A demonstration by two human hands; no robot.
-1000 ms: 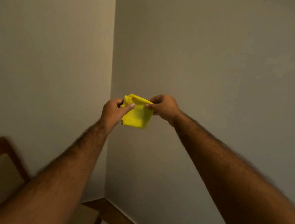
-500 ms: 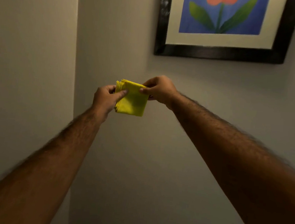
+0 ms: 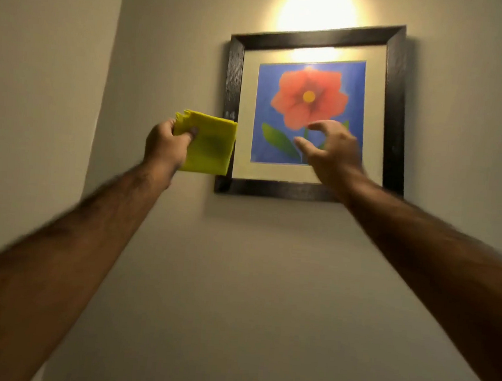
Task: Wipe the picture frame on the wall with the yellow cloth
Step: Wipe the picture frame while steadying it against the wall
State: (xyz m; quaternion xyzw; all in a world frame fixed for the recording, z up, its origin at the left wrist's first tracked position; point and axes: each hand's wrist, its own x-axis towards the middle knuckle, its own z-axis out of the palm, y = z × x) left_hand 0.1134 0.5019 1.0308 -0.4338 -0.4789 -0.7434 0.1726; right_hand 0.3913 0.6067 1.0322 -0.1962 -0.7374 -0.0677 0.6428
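Head view: my left hand (image 3: pixel 164 146) pinches the folded yellow cloth (image 3: pixel 209 144) by its left edge; my right hand (image 3: pixel 333 155) hovers spread, empty. Cloth looks soft, light. Beyond hangs the black picture frame (image 3: pixel 394 111), probably fragile glass.

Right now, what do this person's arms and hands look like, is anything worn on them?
Both arms are bare to the edge of view: no sleeves, watch or bracelet show. The forearms are hairy and motion-blurred near the camera. Neither the left hand nor the right hand wears a glove; no rings can be made out.
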